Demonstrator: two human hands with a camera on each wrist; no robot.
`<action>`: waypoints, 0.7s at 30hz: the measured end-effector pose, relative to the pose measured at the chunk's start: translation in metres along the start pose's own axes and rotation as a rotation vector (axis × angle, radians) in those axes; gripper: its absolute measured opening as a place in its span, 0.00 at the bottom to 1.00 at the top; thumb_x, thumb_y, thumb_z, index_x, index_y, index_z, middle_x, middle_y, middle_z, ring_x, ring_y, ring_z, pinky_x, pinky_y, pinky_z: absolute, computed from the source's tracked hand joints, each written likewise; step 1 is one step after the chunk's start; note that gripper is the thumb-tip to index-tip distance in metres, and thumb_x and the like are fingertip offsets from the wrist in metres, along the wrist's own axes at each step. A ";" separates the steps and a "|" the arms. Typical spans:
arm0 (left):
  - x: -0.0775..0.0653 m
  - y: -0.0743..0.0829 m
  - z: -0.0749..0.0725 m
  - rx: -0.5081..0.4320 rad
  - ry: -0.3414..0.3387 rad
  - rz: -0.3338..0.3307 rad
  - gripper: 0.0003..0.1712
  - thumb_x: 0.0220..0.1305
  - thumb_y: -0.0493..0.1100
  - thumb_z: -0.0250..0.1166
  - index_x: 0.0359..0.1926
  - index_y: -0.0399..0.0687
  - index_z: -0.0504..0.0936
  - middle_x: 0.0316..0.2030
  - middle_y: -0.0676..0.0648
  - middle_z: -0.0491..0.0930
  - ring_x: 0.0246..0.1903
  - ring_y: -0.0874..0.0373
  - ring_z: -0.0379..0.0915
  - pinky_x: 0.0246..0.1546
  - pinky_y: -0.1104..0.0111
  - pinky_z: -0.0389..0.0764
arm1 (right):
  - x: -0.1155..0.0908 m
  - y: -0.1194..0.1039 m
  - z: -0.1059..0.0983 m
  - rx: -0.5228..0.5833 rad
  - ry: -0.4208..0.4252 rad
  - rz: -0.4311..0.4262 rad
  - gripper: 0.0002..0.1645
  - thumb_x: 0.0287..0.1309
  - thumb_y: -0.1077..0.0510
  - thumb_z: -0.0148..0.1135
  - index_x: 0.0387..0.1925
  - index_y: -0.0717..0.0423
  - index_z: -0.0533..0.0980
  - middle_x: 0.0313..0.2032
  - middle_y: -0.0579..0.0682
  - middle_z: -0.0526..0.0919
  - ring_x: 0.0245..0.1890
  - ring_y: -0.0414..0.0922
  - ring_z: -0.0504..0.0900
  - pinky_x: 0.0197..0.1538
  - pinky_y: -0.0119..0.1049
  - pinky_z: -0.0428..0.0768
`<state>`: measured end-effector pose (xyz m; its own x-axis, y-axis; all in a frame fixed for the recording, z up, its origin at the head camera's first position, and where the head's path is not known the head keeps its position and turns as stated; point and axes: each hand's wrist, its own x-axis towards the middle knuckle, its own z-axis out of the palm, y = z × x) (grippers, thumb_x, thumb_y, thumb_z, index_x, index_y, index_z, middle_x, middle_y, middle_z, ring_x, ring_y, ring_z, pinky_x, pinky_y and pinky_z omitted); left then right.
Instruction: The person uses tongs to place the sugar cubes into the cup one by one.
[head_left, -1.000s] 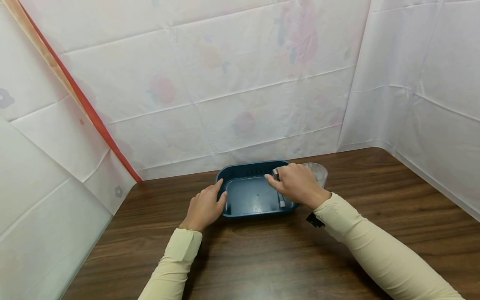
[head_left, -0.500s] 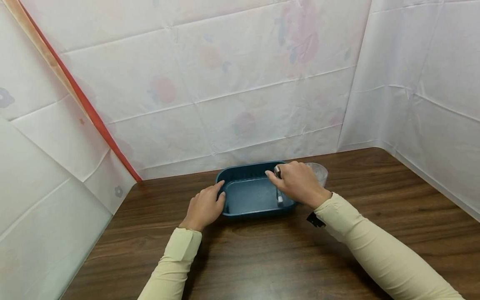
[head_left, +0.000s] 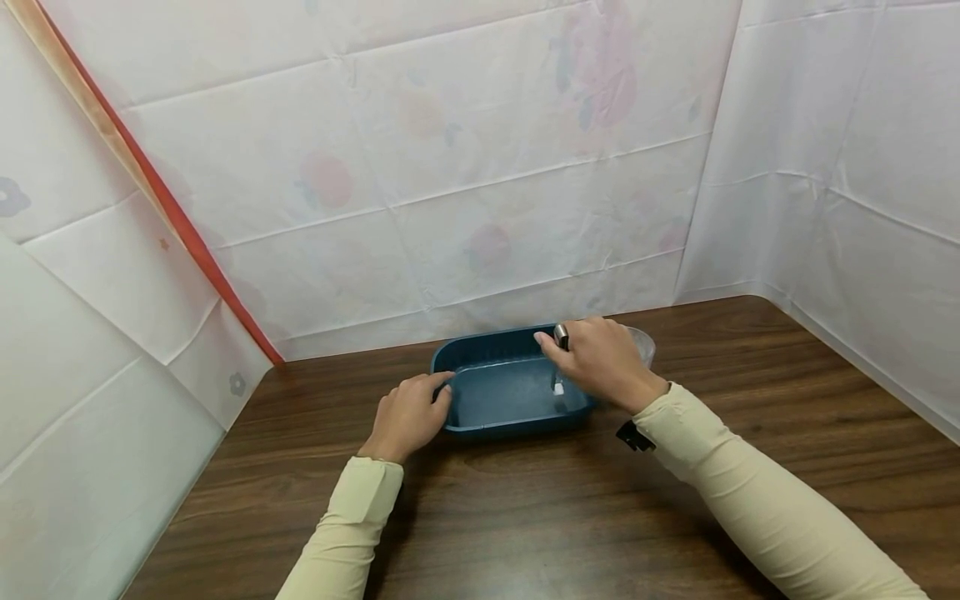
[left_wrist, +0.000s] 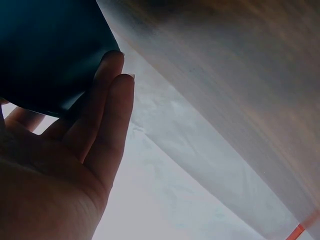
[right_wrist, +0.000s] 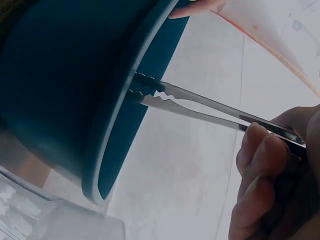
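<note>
A dark blue rectangular tub (head_left: 498,428) stands on the brown wooden table. At its left end my left hand (head_left: 408,417) holds the wall, with index finger and thumb over the rim; in the left wrist view, fingers (left_wrist: 112,112) lie along the outside. My right hand (head_left: 603,358) grips metal tongs (right_wrist: 200,107) above the tub's right side. Their serrated jaws stand slightly apart and dip behind the rim in the right wrist view. Near the tips, a small white spot (head_left: 558,388) shows inside the tub. My right hand hides part of the tub's right end.
A clear plastic cup (head_left: 643,346) stands right of the tub, partly behind my right hand; shiny whitish pieces (right_wrist: 17,215) show in it. White patterned sheeting (head_left: 480,208) rises behind the table and along both sides, with a red strip (head_left: 202,258) at the left.
My right hand has shifted slightly right, and the tong tips have moved up and a little left in the head view. The left index finger has moved slightly; that hand stays at the tub.
</note>
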<state>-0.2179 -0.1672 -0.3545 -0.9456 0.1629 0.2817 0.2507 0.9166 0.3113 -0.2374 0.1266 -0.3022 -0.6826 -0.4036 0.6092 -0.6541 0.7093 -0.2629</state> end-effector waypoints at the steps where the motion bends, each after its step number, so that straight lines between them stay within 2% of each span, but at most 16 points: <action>1: 0.000 0.000 0.000 0.002 0.002 -0.001 0.20 0.74 0.47 0.57 0.62 0.52 0.82 0.54 0.45 0.83 0.27 0.55 0.76 0.18 0.62 0.73 | 0.000 0.000 0.000 0.003 0.000 -0.002 0.32 0.71 0.49 0.59 0.11 0.47 0.59 0.10 0.40 0.56 0.10 0.38 0.56 0.18 0.33 0.54; 4: 0.000 0.000 0.000 0.007 0.009 -0.010 0.21 0.74 0.48 0.56 0.63 0.52 0.81 0.54 0.45 0.83 0.38 0.51 0.82 0.28 0.57 0.81 | 0.000 0.001 -0.002 0.005 0.007 -0.004 0.31 0.71 0.49 0.59 0.11 0.47 0.60 0.10 0.40 0.56 0.10 0.38 0.56 0.18 0.33 0.55; 6: 0.000 0.000 0.001 0.007 0.012 -0.013 0.21 0.74 0.48 0.56 0.63 0.51 0.81 0.54 0.44 0.83 0.43 0.50 0.82 0.34 0.54 0.82 | 0.000 0.002 -0.004 -0.003 0.021 0.005 0.31 0.71 0.49 0.59 0.12 0.47 0.60 0.10 0.40 0.56 0.10 0.39 0.57 0.17 0.34 0.55; 12: 0.000 0.000 0.001 -0.012 0.002 -0.029 0.23 0.75 0.50 0.54 0.66 0.51 0.78 0.58 0.44 0.81 0.48 0.47 0.82 0.39 0.51 0.83 | 0.001 0.005 -0.011 -0.057 0.057 0.068 0.30 0.70 0.47 0.59 0.12 0.47 0.63 0.09 0.41 0.58 0.10 0.42 0.61 0.14 0.35 0.56; 17: 0.001 -0.001 0.001 -0.024 -0.017 -0.047 0.25 0.77 0.52 0.52 0.67 0.50 0.76 0.59 0.44 0.80 0.53 0.45 0.80 0.47 0.47 0.81 | 0.002 0.006 -0.016 -0.073 0.066 0.100 0.31 0.70 0.46 0.58 0.11 0.46 0.62 0.09 0.41 0.57 0.10 0.41 0.59 0.15 0.35 0.55; 21: 0.000 -0.002 0.000 -0.025 -0.021 -0.050 0.26 0.77 0.54 0.51 0.67 0.50 0.77 0.59 0.44 0.80 0.53 0.45 0.80 0.47 0.47 0.81 | 0.002 0.008 -0.019 -0.074 0.085 0.113 0.32 0.71 0.46 0.57 0.11 0.46 0.60 0.09 0.41 0.55 0.10 0.41 0.58 0.15 0.35 0.54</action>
<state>-0.2184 -0.1688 -0.3548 -0.9612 0.1250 0.2458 0.2077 0.9144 0.3475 -0.2381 0.1420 -0.2888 -0.7182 -0.2706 0.6411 -0.5467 0.7894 -0.2793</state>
